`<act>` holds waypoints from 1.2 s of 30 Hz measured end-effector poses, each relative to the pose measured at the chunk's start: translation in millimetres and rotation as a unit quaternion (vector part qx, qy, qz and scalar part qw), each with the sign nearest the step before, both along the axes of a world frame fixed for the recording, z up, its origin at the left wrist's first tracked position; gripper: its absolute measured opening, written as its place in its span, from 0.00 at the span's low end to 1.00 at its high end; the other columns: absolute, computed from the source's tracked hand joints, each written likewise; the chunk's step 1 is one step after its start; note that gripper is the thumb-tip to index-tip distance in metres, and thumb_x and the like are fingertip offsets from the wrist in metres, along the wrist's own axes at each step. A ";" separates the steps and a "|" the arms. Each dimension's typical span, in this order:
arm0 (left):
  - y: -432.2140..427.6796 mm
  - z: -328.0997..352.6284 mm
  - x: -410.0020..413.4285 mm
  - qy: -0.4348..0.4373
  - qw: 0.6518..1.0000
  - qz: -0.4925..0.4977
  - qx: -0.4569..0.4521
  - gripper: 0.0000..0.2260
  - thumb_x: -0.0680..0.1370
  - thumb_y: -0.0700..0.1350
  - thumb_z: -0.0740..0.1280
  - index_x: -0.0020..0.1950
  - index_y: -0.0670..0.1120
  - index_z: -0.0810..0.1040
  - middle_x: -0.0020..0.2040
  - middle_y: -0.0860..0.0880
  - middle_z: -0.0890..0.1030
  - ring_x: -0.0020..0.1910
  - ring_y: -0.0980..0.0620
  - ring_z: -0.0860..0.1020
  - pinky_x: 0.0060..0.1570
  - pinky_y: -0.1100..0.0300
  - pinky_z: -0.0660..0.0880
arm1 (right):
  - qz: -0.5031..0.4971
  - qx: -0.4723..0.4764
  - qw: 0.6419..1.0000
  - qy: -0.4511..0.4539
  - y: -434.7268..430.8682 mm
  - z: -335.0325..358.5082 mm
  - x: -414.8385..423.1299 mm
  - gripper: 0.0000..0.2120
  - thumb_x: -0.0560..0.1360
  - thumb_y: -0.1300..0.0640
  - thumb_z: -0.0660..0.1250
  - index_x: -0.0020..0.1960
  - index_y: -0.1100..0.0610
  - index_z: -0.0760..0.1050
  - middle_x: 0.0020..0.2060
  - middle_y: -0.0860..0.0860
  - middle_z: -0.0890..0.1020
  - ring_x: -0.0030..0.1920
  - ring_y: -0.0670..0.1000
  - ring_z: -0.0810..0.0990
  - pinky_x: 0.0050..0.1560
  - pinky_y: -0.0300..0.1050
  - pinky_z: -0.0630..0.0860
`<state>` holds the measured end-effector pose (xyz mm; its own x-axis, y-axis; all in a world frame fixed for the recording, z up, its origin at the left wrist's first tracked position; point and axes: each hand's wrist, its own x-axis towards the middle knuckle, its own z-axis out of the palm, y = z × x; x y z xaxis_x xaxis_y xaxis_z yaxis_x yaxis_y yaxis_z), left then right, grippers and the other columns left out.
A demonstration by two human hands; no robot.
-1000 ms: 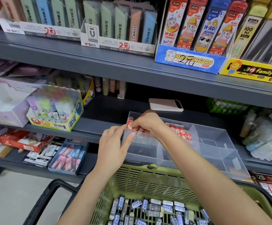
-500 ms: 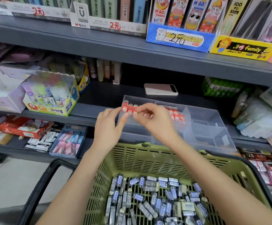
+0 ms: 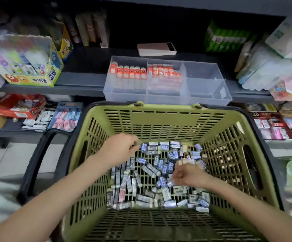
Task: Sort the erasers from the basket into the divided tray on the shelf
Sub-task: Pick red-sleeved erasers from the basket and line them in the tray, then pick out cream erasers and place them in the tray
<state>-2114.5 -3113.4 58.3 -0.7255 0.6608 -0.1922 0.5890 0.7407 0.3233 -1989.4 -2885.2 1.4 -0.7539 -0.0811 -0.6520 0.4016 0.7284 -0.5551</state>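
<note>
Both of my hands are down inside the green basket. Its floor is covered by several loose erasers in dark and blue sleeves. My left hand is at the pile's far left edge, its curled fingertips at an eraser there. Over the right side of the pile my right hand has its fingers curled among the erasers. Blur hides whether either hand holds one. On the shelf behind stands the clear divided tray, with red erasers upright in its two left compartments and its right compartments bare.
A phone lies on the shelf behind the tray. A glue box stands to the tray's left and soft packets to its right. The shelf below holds more stationery boxes. The basket's black handle hangs down on the left.
Both hands left the tray's left compartment and dropped into the basket. The view tilted down. A row of red erasers now stands in the left compartment.
</note>
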 end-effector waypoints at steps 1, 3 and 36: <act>-5.2 -14.2 7.2 -0.056 0.994 -0.019 -0.089 0.07 0.80 0.48 0.62 0.54 0.48 0.78 0.46 0.53 0.79 0.44 0.54 0.76 0.40 0.62 0.70 | 0.016 0.001 1.000 -0.026 -5.4 -7.9 2.8 0.06 0.73 0.53 0.70 0.47 0.54 0.79 0.39 0.45 0.80 0.37 0.41 0.77 0.41 0.33 0.75; -14.9 -39.3 20.9 -0.153 0.963 -0.060 -0.214 0.09 0.79 0.46 0.64 0.58 0.46 0.77 0.53 0.50 0.79 0.49 0.53 0.75 0.50 0.61 0.74 | 0.051 0.001 0.998 -0.043 -17.3 -21.7 6.1 0.09 0.73 0.54 0.70 0.50 0.57 0.81 0.43 0.48 0.83 0.38 0.41 0.78 0.47 0.37 0.77; -65.2 16.7 27.6 0.176 0.978 0.046 0.099 0.11 0.73 0.37 0.71 0.55 0.43 0.83 0.51 0.45 0.82 0.53 0.41 0.77 0.53 0.48 0.74 | 0.308 0.095 0.924 0.205 -137.5 -91.4 -36.4 0.21 0.70 0.47 0.71 0.61 0.50 0.74 0.56 0.51 0.75 0.57 0.54 0.70 0.53 0.46 0.65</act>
<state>-2086.9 -3178.7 75.0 -0.7822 0.5882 0.2053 0.6230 0.7392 0.2560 -2025.7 -3022.7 -90.1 -0.7897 -0.4909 -0.3679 -0.3384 0.8488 -0.4063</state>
